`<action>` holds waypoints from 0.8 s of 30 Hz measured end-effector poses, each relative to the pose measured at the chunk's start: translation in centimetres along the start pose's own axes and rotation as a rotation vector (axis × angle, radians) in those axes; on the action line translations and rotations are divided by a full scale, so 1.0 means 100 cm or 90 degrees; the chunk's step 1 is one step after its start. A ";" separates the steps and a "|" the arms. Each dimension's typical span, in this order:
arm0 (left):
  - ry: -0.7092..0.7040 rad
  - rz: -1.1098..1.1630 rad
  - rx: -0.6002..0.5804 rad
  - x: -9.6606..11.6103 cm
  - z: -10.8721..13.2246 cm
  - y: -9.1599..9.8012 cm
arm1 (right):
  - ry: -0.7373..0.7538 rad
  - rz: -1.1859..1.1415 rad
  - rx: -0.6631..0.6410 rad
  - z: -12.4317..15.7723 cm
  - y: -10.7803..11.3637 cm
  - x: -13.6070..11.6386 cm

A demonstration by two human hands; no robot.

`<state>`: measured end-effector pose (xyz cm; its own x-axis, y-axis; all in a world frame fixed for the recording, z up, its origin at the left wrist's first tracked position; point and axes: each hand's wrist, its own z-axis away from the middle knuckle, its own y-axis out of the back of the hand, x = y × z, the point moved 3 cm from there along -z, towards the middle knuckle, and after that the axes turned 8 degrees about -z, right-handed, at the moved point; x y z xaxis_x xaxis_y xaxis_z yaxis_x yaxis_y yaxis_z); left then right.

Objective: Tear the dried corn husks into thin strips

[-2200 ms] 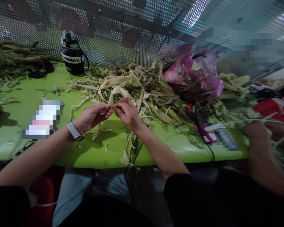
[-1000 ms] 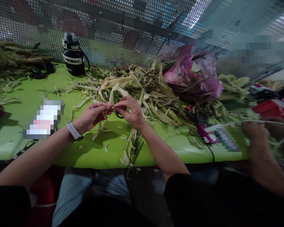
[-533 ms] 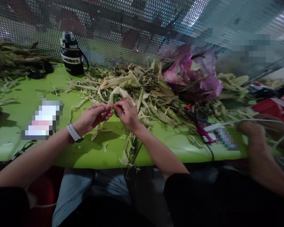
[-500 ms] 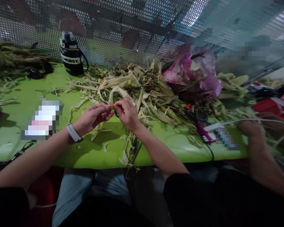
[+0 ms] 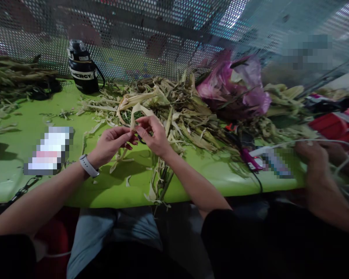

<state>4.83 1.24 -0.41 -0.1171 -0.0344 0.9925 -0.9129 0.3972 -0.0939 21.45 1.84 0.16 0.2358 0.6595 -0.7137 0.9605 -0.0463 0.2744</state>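
My left hand (image 5: 113, 142) and my right hand (image 5: 155, 136) meet above the green tabletop, fingertips close together. Between them they pinch a pale corn husk strip (image 5: 137, 109), which loops up over the fingers. Behind it, a curved tan band (image 5: 119, 113) lies against the heap of dried corn husks (image 5: 186, 104). Some thin green strands (image 5: 137, 115) show inside the loop. Loose husk shreds (image 5: 159, 184) trail below my right hand to the table's front edge. The exact spot where the fingertips press is partly hidden.
A black bottle (image 5: 83, 71) stands at the back left, near a perforated metal panel (image 5: 128, 46). A blurred-out phone (image 5: 49, 149) lies left. On the right are a pink plastic bag (image 5: 235, 83), a magenta tool with a cord (image 5: 251, 159) and another person's hand (image 5: 312, 153).
My right hand's fingers have lifted and spread slightly along the husk strip. My left hand stays pinched at its lower end. The whole view has shifted a little.
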 end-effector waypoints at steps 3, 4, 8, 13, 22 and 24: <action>-0.008 -0.031 -0.003 0.001 0.000 0.000 | 0.065 -0.014 -0.015 -0.002 0.002 -0.002; -0.006 -0.039 -0.003 0.000 0.000 0.001 | 0.089 -0.015 -0.006 -0.002 0.002 -0.002; -0.004 -0.056 -0.011 0.000 -0.001 0.001 | 0.106 -0.013 0.021 -0.002 0.002 -0.001; 0.002 -0.089 -0.015 0.000 -0.001 0.000 | 0.059 0.000 0.009 -0.003 0.002 -0.001; 0.011 -0.048 0.045 0.000 -0.002 0.000 | 0.027 0.052 -0.009 -0.002 0.002 -0.002; 0.030 -0.018 0.050 0.002 -0.002 0.000 | 0.021 0.051 -0.012 -0.002 0.002 -0.003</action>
<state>4.87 1.41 -0.23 -0.0739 -0.0001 0.9973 -0.9437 0.3233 -0.0699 21.53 1.81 0.51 0.3059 0.6789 -0.6674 0.9358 -0.0854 0.3420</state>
